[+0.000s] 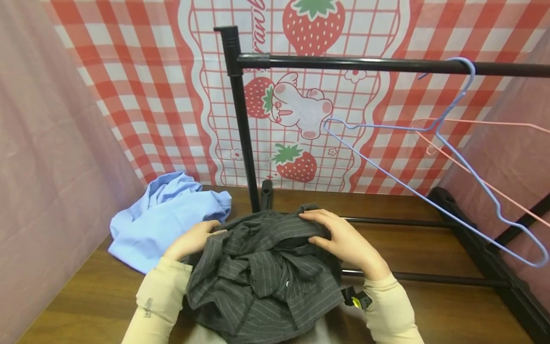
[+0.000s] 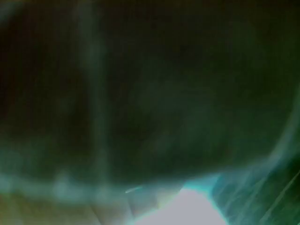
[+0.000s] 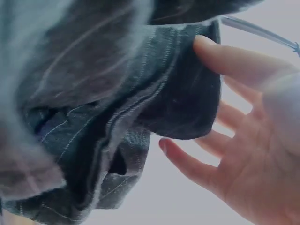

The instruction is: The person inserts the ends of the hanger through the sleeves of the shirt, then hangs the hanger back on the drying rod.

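Note:
A dark grey pinstriped shirt (image 1: 266, 267) is bunched up low in the head view, a small pale button showing among its folds. My left hand (image 1: 191, 242) holds the bundle at its left side, its fingers partly hidden by cloth. On the other side, my right hand (image 1: 345, 239) grips the upper right part. The right wrist view shows the thumb (image 3: 208, 47) on the near face of a dark flap (image 3: 187, 103) and other fingers behind it. Dark, blurred cloth (image 2: 150, 93) covers most of the left wrist view.
A crumpled light blue garment (image 1: 172, 215) lies on the wooden table (image 1: 64, 306) at left. Behind the shirt stands a black rack (image 1: 245, 129). From its bar hang a blue hanger (image 1: 382, 169) and, further back, a pink hanger (image 1: 481, 179). A checked strawberry cloth (image 1: 142, 86) covers the back.

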